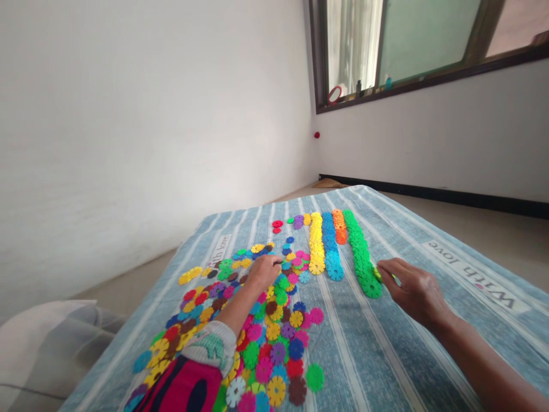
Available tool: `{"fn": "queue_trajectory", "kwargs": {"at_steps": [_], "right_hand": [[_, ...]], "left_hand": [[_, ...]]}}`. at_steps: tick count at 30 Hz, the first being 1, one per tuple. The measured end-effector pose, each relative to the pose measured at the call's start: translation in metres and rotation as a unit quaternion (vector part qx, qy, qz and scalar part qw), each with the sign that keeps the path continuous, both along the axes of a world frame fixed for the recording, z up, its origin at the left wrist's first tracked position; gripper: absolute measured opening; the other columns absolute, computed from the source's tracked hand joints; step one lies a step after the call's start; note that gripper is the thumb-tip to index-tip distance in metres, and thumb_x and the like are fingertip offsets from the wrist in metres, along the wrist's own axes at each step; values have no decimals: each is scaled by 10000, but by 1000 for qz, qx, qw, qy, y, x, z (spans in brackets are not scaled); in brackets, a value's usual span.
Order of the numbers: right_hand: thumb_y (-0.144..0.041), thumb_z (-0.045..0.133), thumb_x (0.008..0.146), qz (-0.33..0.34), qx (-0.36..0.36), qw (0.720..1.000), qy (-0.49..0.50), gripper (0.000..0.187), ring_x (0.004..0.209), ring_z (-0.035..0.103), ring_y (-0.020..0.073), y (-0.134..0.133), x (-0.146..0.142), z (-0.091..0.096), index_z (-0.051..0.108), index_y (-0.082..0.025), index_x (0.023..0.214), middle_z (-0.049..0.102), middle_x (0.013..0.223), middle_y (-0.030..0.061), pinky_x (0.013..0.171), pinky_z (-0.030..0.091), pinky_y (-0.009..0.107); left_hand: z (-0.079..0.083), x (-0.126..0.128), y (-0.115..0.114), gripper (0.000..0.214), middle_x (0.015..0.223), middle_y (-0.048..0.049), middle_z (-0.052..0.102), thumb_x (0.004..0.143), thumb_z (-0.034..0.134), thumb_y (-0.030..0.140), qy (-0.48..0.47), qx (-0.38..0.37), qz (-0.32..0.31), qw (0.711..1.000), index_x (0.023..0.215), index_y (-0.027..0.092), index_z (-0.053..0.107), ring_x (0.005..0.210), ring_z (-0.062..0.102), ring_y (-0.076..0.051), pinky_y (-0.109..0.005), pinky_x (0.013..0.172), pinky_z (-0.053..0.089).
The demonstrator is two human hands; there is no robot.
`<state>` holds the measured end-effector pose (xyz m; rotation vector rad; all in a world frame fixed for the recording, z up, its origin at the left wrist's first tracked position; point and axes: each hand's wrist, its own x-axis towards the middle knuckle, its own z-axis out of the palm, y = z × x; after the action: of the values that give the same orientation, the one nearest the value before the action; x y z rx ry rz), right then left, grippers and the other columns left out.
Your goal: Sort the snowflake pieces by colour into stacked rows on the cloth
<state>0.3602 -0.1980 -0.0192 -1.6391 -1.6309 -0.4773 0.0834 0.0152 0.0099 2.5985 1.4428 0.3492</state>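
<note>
My left hand (265,271) reaches over a wide loose pile of plastic snowflake discs (273,331) in many colours. Its fingers are pinched together beside a dark spot, too small to make out. My right hand (415,287) is closed on a yellow-green snowflake disc (377,273), held at the near right side of a green row of overlapping discs (361,257). To the left of that row lie a short orange row (338,223), a blue row (329,243) and a yellow row (316,243).
At the far end are purple discs (298,222) and red discs (277,224). The striped blue cloth (429,320) covers the table, with a floor gap beyond its edges. A pale draped object (51,343) stands at the lower left. Walls and a window (429,40) rise behind.
</note>
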Motion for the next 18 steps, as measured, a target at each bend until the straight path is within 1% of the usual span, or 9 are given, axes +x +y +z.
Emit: {"fn": "queue_trajectory", "kwargs": {"at_steps": [5, 11, 13, 16, 18], "right_hand": [[-241, 408, 948, 60, -6, 998, -32, 311, 615, 581, 134, 0, -19, 3, 681, -172, 818, 639, 683, 52, 608, 410, 222], [-241, 387, 958, 75, -35, 995, -46, 328, 598, 568, 135, 1, -31, 0, 678, -170, 826, 624, 652, 45, 598, 391, 222], [-241, 377, 959, 77, -43, 995, -45, 334, 597, 567, 139, 1, -33, 0, 678, -175, 829, 622, 645, 45, 593, 387, 223], [-237, 367, 958, 83, -54, 994, -40, 341, 588, 564, 142, 0, -36, 0, 678, -183, 830, 619, 635, 44, 582, 384, 225], [-236, 362, 958, 89, -60, 993, -38, 345, 579, 562, 141, 0, -37, -1, 678, -186, 827, 617, 629, 42, 574, 382, 226]], "left_hand": [[2, -6, 1, 251, 887, -18, 748, 752, 541, 168, -26, -5, 26, 999, 899, 206, 741, 854, 677, -174, -227, 769, 485], [5, -19, 6, 259, 907, -29, 746, 759, 537, 186, -40, -2, 47, 998, 934, 183, 728, 854, 675, -168, -213, 739, 489], [6, -26, 8, 248, 883, -37, 745, 765, 527, 192, -36, 5, 51, 998, 908, 180, 729, 834, 675, -178, -227, 728, 489], [8, -32, 9, 228, 895, -60, 733, 736, 526, 151, -26, 25, 44, 998, 833, 178, 730, 890, 656, -209, -267, 790, 475], [8, -33, 8, 222, 941, -56, 722, 705, 539, 122, -21, 36, 19, 999, 803, 190, 727, 965, 632, -215, -275, 857, 450]]}}
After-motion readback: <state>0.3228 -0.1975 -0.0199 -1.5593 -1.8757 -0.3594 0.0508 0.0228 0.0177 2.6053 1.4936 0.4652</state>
